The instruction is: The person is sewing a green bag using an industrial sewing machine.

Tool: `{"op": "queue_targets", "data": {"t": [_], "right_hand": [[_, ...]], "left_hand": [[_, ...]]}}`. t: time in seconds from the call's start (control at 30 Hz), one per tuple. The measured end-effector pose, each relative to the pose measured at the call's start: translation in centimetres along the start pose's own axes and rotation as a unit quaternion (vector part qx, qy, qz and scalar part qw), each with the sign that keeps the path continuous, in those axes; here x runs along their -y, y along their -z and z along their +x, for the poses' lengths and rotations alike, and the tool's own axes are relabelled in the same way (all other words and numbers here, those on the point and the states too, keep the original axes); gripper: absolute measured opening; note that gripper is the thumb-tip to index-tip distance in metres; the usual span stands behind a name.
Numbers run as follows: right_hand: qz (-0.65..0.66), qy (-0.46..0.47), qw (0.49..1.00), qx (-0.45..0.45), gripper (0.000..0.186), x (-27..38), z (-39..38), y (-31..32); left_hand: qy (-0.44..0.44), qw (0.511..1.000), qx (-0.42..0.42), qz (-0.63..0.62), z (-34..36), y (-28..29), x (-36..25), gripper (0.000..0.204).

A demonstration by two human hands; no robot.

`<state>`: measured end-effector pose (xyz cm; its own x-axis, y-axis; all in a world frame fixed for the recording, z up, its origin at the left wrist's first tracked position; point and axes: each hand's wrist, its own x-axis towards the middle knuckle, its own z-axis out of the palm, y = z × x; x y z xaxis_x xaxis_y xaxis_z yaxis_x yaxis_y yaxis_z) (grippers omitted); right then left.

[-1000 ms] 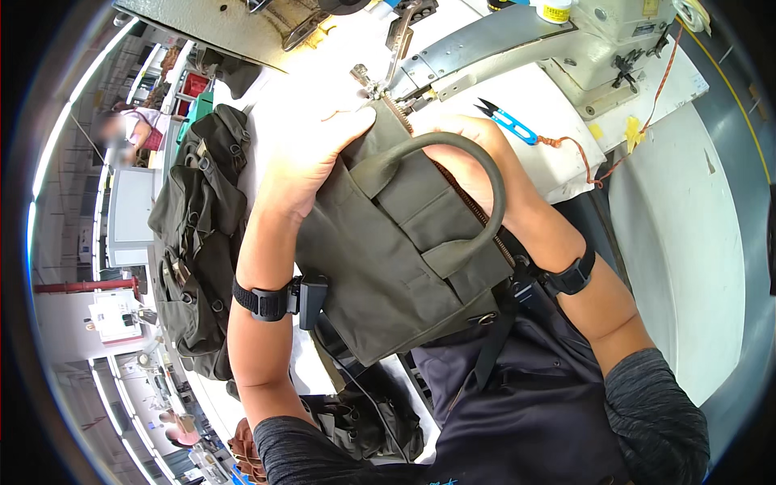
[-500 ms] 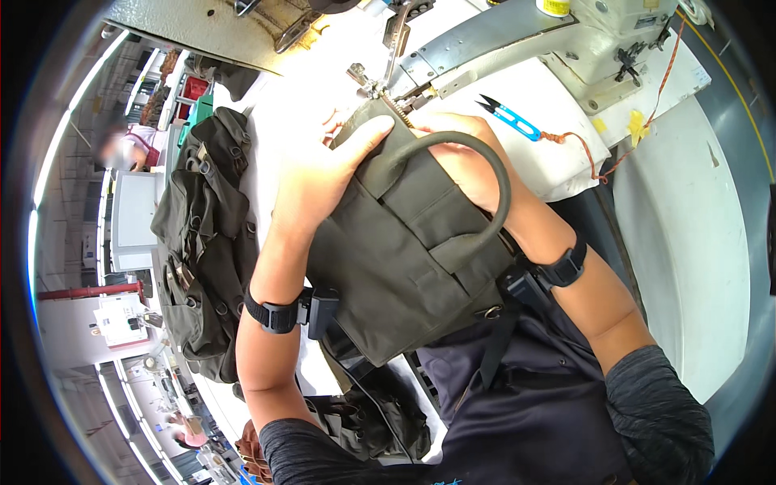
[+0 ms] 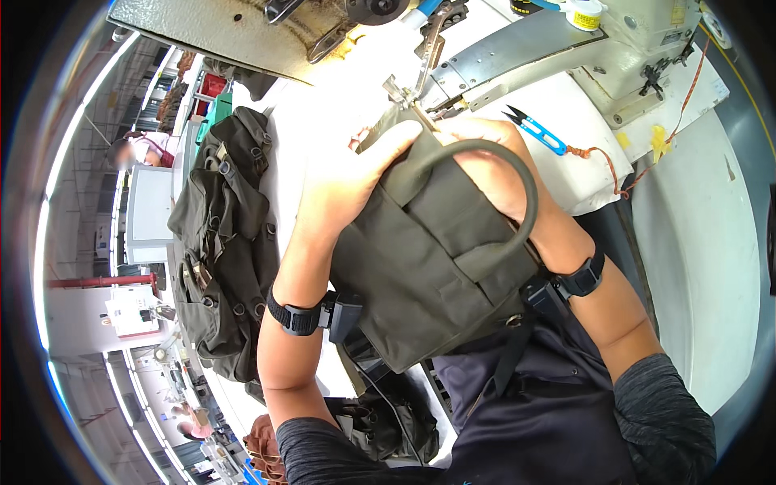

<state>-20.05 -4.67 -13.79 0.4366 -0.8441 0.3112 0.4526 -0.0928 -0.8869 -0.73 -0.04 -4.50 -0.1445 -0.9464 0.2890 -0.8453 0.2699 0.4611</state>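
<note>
A dark olive fabric bag [image 3: 428,267] with a padded loop handle [image 3: 529,190] lies across my lap, its far end at the sewing machine's presser foot [image 3: 400,90]. My left hand [image 3: 352,174] grips the left edge of that far end, thumb on top and fingers underneath. On the other side, my right hand [image 3: 493,166] holds the bag's right edge, partly behind the handle. Its fingertips are close to the presser foot and partly hidden. A zipper-like strip shows along the edge between the hands, but glare washes out the needle area.
Blue thread snips [image 3: 537,129] on an orange cord lie right of my right hand. The sewing machine arm [image 3: 517,52] spans the top right. More olive bags [image 3: 222,242] are piled at left. A yellow-and-white container [image 3: 584,14] stands on the machine. A person [image 3: 149,152] is in the left background.
The whole view has shifted, so everything appears slightly further right and lower. Both hands keep the same hold, and the bag stays at about the same place by the presser foot.
</note>
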Motion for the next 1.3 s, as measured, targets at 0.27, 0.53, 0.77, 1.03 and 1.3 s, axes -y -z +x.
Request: {"op": "queue_targets", "data": {"t": [0.27, 0.53, 0.77, 1.03, 1.3], "right_hand": [[-0.018, -0.068, 0.997, 0.001, 0.019, 0.2, -1.1, 0.5], [-0.070, -0.033, 0.997, -0.009, 0.022, 1.5, -0.2, -0.3], [-0.087, -0.002, 0.996, -0.012, 0.024, -0.3, -0.1, 0.4], [-0.133, -0.051, 0.989, 0.043, 0.033, -3.4, 1.1, 5.1], [-0.083, -0.123, 0.986, 0.071, 0.032, -1.7, -6.1, 10.1]], "left_hand": [[0.031, 0.999, 0.003, -0.007, 0.8, 0.8, 1.1, 0.036], [0.042, 0.994, 0.019, -0.099, 2.3, 1.8, 1.4, 0.053], [-0.001, 0.995, 0.087, -0.048, 3.0, 2.5, 1.8, 0.047], [0.185, 0.932, 0.095, -0.298, 6.5, 0.2, 6.0, 0.030], [0.126, 0.989, 0.073, -0.005, 6.2, 0.8, 3.8, 0.051]]}}
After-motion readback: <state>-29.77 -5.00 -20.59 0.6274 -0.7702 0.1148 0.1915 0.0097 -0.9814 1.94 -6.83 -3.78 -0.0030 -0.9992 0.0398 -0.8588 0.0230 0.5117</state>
